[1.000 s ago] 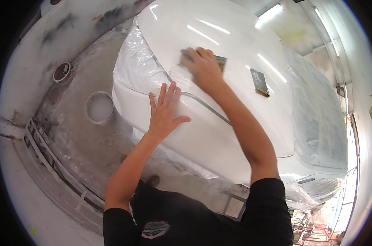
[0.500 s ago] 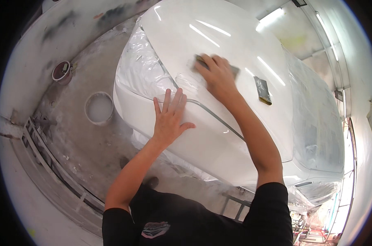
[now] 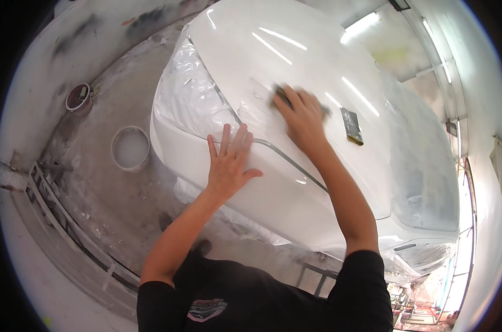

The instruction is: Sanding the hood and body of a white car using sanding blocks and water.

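Observation:
A white car hood (image 3: 317, 61) fills the middle of the view, with bright lamp reflections and a wet-looking patch near my right hand. My right hand (image 3: 305, 113) is wrapped over a dark sanding block (image 3: 282, 95), pressed on the hood and blurred by motion. Flat on the fender (image 3: 284, 177) lies my left hand (image 3: 229, 163), fingers spread, their tips by the hood's gap. Clear plastic film (image 3: 190, 94) covers the headlight area beyond those fingertips. A second dark block (image 3: 352, 126) with a yellowish edge rests on the hood, right of my right hand.
On the floor at left stand a bucket of cloudy liquid (image 3: 131, 148) and a smaller dark red bucket (image 3: 79, 98). A metal frame (image 3: 68, 221) runs along the left wall. Plastic sheeting (image 3: 422, 160) covers the windshield at right.
My right hand has slid the sanding block a little to the right and nearer across the hood. My left hand stays on the fender. The whole view has shifted slightly.

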Action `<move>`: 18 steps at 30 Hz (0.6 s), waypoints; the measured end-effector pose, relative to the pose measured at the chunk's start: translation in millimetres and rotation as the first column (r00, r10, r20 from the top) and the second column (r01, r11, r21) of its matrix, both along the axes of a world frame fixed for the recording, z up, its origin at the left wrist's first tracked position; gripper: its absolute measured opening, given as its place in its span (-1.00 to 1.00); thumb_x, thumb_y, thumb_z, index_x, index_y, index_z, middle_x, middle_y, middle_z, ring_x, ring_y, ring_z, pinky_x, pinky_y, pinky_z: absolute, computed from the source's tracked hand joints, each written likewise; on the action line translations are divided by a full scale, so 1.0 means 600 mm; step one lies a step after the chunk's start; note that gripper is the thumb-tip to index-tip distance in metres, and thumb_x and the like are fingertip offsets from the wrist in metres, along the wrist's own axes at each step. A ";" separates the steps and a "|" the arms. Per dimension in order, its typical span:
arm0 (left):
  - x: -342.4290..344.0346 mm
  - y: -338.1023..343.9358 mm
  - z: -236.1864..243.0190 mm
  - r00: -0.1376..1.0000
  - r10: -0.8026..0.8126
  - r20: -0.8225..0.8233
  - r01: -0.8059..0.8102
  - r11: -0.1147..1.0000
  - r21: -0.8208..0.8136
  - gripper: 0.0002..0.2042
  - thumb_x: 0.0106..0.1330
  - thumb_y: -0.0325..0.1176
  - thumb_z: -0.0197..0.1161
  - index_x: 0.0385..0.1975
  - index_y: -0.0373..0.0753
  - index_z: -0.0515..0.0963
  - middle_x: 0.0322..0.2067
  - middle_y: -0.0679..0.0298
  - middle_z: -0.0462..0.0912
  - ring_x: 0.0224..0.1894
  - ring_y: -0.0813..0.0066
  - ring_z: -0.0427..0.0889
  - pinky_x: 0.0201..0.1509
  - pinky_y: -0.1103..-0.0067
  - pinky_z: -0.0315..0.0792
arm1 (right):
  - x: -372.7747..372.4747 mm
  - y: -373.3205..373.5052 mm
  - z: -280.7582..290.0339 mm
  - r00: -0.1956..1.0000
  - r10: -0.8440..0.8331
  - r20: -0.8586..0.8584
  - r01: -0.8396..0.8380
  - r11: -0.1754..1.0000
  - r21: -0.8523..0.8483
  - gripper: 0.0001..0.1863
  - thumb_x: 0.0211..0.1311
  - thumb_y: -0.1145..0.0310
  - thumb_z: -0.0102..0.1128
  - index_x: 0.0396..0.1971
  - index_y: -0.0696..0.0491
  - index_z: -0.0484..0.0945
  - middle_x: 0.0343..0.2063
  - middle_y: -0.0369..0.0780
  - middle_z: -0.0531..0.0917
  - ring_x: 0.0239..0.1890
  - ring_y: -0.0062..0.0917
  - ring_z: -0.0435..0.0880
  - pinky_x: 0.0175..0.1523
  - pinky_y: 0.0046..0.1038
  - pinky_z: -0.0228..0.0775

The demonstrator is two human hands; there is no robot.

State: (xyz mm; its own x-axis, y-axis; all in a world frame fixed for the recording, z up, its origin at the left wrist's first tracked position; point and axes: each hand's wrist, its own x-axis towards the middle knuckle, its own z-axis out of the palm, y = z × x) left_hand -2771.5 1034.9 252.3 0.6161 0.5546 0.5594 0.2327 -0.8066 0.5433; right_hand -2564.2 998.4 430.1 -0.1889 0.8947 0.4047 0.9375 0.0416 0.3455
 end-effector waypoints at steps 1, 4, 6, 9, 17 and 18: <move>0.000 0.002 0.006 0.999 -0.031 -0.024 0.031 0.999 -0.008 0.18 0.16 0.32 0.50 0.71 -0.25 0.18 0.76 0.08 0.06 0.77 -0.26 -0.04 0.65 -0.45 -0.16 | 0.009 -0.074 -0.004 0.998 -0.046 0.034 0.046 0.999 0.016 -0.54 0.13 0.62 0.31 0.08 0.06 0.79 0.33 -0.10 0.67 0.22 -0.15 0.64 0.26 -0.05 0.46; 0.005 -0.002 0.015 0.996 -0.078 -0.034 0.076 0.996 -0.049 0.18 0.16 0.31 0.51 0.71 -0.24 0.18 0.77 0.10 0.06 0.78 -0.25 -0.04 0.66 -0.44 -0.15 | 0.029 -0.147 -0.019 0.993 -0.100 0.064 0.100 0.995 0.006 -0.47 0.06 0.61 0.37 0.12 0.04 0.78 0.40 -0.06 0.62 0.26 -0.11 0.61 0.30 -0.03 0.45; 0.011 -0.003 0.015 0.993 -0.116 -0.024 0.114 0.990 -0.081 0.17 0.16 0.30 0.51 0.71 -0.22 0.19 0.77 0.11 0.05 0.78 -0.24 -0.04 0.66 -0.44 -0.15 | 0.027 -0.088 -0.013 0.992 -0.087 0.092 0.087 0.996 0.001 -0.41 0.02 0.59 0.41 0.17 0.05 0.73 0.44 -0.03 0.57 0.33 -0.06 0.57 0.34 0.02 0.42; 0.023 -0.012 0.020 0.992 -0.125 0.003 0.125 0.989 -0.074 0.16 0.15 0.27 0.53 0.70 -0.21 0.20 0.77 0.13 0.06 0.78 -0.24 -0.03 0.67 -0.42 -0.15 | 0.002 0.111 0.009 0.994 -0.052 0.091 0.057 0.997 -0.050 -0.53 0.13 0.50 0.41 0.11 0.06 0.69 0.22 -0.08 0.63 0.18 -0.16 0.61 0.29 -0.07 0.43; -0.001 0.009 0.019 0.996 -0.084 -0.035 0.082 0.996 -0.046 0.12 0.14 0.24 0.53 0.67 -0.23 0.26 0.76 0.13 0.10 0.77 -0.22 0.01 0.65 -0.45 -0.14 | 0.022 -0.108 -0.021 0.992 -0.048 0.116 0.047 0.999 0.007 -0.43 -0.01 0.60 0.42 0.12 0.07 0.73 0.32 -0.03 0.64 0.25 -0.09 0.61 0.26 -0.05 0.44; 0.004 0.007 0.021 0.996 -0.076 -0.034 0.075 0.996 -0.045 0.12 0.14 0.24 0.53 0.67 -0.23 0.26 0.76 0.13 0.10 0.77 -0.22 0.01 0.65 -0.45 -0.14 | 0.030 -0.105 -0.025 0.995 -0.035 0.093 0.034 0.999 0.012 -0.40 -0.02 0.60 0.42 0.15 0.06 0.73 0.36 -0.02 0.61 0.25 -0.08 0.60 0.26 -0.04 0.43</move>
